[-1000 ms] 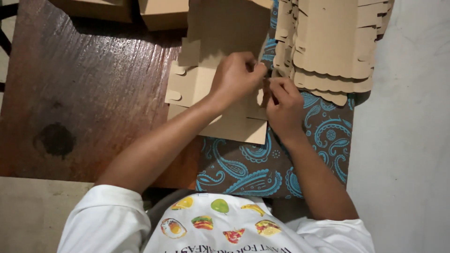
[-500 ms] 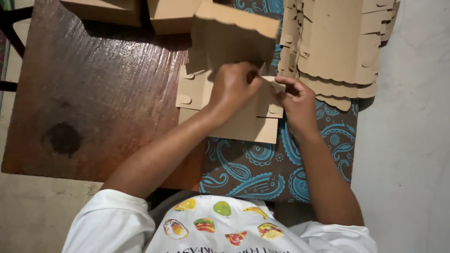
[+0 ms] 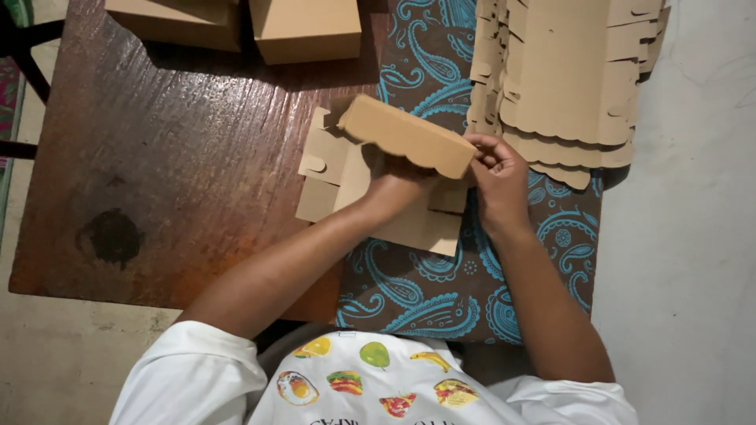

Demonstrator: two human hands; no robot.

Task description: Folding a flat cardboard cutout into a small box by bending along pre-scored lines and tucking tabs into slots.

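A brown die-cut cardboard box blank is partly folded up on the table, one scalloped-edge panel raised and tilted over the flat part. My left hand is under the raised panel, pressing on the cardboard, its fingers mostly hidden. My right hand grips the right end of the raised panel, fingers curled around its corner.
A stack of flat scalloped cardboard blanks lies at the upper right on a blue paisley cloth. Two folded cardboard boxes sit at the top of the dark wooden table. A pale floor borders the right side.
The scalloped panel has been folded up and over toward me, and it now hides most of my left hand. Both hands have stayed at the blank's right side.
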